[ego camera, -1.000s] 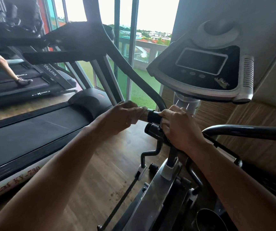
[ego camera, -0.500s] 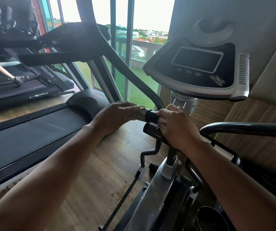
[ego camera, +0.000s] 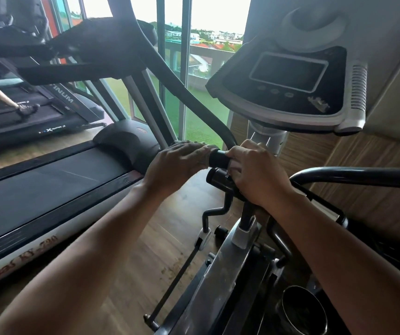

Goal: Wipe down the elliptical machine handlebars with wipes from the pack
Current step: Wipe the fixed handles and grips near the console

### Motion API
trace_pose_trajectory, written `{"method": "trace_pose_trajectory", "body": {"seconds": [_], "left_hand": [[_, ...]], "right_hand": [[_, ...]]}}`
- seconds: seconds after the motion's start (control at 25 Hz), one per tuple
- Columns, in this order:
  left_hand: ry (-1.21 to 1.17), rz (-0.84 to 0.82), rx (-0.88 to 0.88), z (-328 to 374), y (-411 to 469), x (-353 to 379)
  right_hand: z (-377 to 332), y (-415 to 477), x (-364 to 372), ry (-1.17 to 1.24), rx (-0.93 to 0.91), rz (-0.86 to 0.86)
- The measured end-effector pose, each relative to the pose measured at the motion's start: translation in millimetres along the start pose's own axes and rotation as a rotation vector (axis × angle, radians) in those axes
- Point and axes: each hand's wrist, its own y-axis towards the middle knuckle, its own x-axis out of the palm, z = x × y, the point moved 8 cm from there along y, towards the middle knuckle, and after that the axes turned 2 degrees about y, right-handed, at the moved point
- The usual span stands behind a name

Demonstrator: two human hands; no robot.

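Treadmill (ego camera: 49, 180) fills the left of the frame, beside the elliptical machine. The left hand (ego camera: 182, 163) is shown with its fingers (ego camera: 194, 147) curled over the left end of the short black handlebar grip (ego camera: 218, 158). The grip's long axis is laid roughly level, left to right, and only a brief bare stretch of it is exposed between the two hands. The right hand (ego camera: 259, 175) is wrapped round the grip's right end, fingers tucked under. A pale patch is glimpsed beneath them, though whether it is a wipe cannot be told; no pack is in view. From the grip a long dark handlebar (ego camera: 170, 76) is carried up and to the left, nearer the left hand. Above the right hand the console (ego camera: 290, 78) is mounted, and the curved right handlebar (ego camera: 351, 174) lies well apart on the right, judged easier to reach with the right hand.
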Motion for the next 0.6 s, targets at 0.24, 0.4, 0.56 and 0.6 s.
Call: {"method": "trace_pose_trajectory", "body": {"seconds": [0.24, 0.4, 0.56, 0.6], "left_hand": [[0.069, -0.021, -0.050, -34.5, -12.6, -7.2], [0.111, 0.021, -0.055, -11.2, -5.3, -2.0], [0.058, -0.003, -0.003, 2.2, -2.6, 5.2], [0.062, -0.012, -0.011, -4.8, -4.5, 0.5]], "right_hand": [[-1.9, -1.6, -0.5, 0.004, 0.016, 0.012], [-5.9, 0.4, 0.7, -0.023, 0.014, 0.011], [-2.7, -2.9, -0.9, 0.006, 0.020, -0.006], [-3.0, -5.0, -0.3, 0.005, 0.011, -0.015]]}}
